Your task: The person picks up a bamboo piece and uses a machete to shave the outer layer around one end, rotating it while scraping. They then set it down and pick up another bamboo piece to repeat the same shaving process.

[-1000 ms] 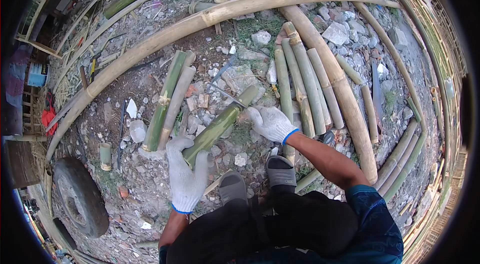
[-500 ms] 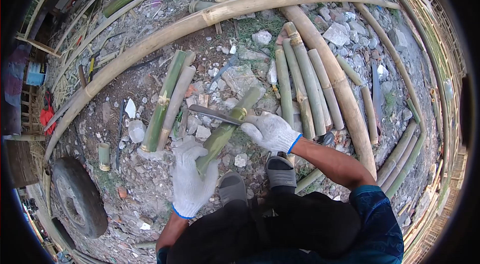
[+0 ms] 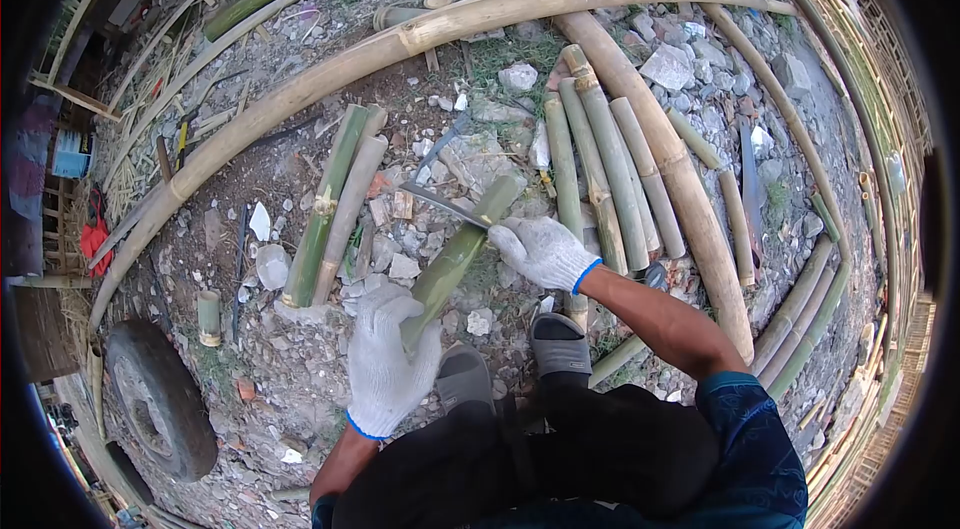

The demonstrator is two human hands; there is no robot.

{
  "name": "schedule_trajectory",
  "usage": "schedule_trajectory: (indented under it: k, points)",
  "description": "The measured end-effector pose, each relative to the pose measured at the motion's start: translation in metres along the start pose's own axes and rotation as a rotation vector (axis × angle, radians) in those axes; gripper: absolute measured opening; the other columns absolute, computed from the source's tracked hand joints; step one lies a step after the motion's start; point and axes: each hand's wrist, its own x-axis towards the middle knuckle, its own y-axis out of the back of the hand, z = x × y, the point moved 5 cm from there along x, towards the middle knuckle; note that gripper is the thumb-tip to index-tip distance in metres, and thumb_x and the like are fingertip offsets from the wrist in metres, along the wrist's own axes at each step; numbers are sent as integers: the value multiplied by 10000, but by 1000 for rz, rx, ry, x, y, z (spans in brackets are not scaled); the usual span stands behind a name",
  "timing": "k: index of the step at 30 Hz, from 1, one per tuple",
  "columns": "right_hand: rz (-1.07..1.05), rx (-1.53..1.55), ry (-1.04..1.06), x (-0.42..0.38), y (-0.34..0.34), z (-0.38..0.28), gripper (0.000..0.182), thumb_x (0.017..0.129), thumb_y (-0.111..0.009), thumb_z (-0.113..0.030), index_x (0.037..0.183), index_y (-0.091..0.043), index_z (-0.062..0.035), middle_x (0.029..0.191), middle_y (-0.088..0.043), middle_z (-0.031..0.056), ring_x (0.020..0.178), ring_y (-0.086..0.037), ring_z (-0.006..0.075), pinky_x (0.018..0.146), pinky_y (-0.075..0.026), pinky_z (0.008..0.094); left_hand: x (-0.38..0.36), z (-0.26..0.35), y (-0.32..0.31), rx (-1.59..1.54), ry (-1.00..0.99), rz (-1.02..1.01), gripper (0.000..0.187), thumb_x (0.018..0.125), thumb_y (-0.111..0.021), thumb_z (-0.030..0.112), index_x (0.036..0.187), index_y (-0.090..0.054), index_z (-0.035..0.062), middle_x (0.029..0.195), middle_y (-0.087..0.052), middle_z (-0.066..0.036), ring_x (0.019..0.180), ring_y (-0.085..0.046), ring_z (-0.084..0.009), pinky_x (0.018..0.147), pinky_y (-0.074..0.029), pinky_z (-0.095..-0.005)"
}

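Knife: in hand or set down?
In hand: the knife juts from the gloved right hand, blade crossing the green bamboo piece that the left hand holds. Handle hidden in the grip.

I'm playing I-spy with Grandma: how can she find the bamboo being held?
Find the long pole arching across the upper picture. Below it, near the middle, a green bamboo piece slants up from the white-gloved left hand. Unlike the other pieces, it has a blade across it.
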Motion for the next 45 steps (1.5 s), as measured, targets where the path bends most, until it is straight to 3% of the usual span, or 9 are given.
schedule_trajectory:
  k: [3,7,11,15,19,27,32,35,45]
  points:
    - [60,52,91,-7,-8,-8,598,1129,-338,-508,1083,-688,-26,977,-714,288,977,-686,499,898,-513,588,0,-2,0,-37,41,23,391,836,-736,-46,1173,-555,34,1259,-596,-223,1192,-585,-400,1048,-465,-487]
    - [-7,47,-133,13,-3,22,580,1126,-360,-502,1142,-707,-37,987,-714,286,955,-685,511,877,-516,598,2,-3,1,-23,63,39,394,836,-735,-52,1176,-555,33,1258,-596,-224,1193,-588,-396,1050,-466,-484]
    - [51,35,110,-12,-4,-20,584,1127,-365,-498,1134,-735,-46,977,-720,285,951,-688,510,876,-525,591,3,-1,-1,-6,21,33,408,821,-750,-51,1173,-563,39,1220,-610,-206,1154,-606,-395,1014,-487,-486]
    - [-28,19,-123,13,-4,33,511,1113,-430,-486,1142,-719,-65,963,-716,269,947,-697,483,874,-532,587,9,8,5,53,-73,17,411,785,-804,-7,1130,-594,71,1103,-647,-159,1042,-656,-397,879,-545,-488]
    - [-59,-60,88,-21,2,-19,570,1117,-380,-504,1103,-738,-60,965,-719,275,980,-710,457,900,-538,570,8,7,-1,60,-107,-19,408,777,-801,-3,1121,-596,72,1102,-648,-160,1026,-660,-394,861,-548,-474]
    - [-88,-21,92,-17,8,-24,609,1118,-357,-528,1152,-748,-63,998,-737,278,957,-713,479,898,-543,576,8,8,-2,39,-98,-81,408,763,-790,-37,1101,-592,77,1089,-645,-166,1047,-653,-392,859,-545,-476]
    - [-46,61,-57,10,0,37,550,1114,-417,-526,1208,-732,-84,935,-730,257,902,-703,494,873,-536,568,7,8,-2,52,-143,-82,381,754,-808,-12,1066,-612,86,1065,-655,-146,991,-671,-382,807,-553,-469]
    - [-73,-34,113,-17,0,-11,591,1112,-386,-551,1158,-740,-80,933,-737,257,928,-716,466,887,-540,558,4,7,-2,59,-154,-158,365,746,-816,9,1044,-625,95,1059,-657,-136,964,-678,-373,785,-555,-465]
    - [-72,-62,55,-13,-4,-1,602,1110,-385,-547,1038,-709,-44,940,-731,261,922,-706,483,874,-532,575,12,11,-1,99,-199,-194,331,738,-819,34,1014,-649,103,1045,-662,-116,924,-679,-354,766,-541,-466]
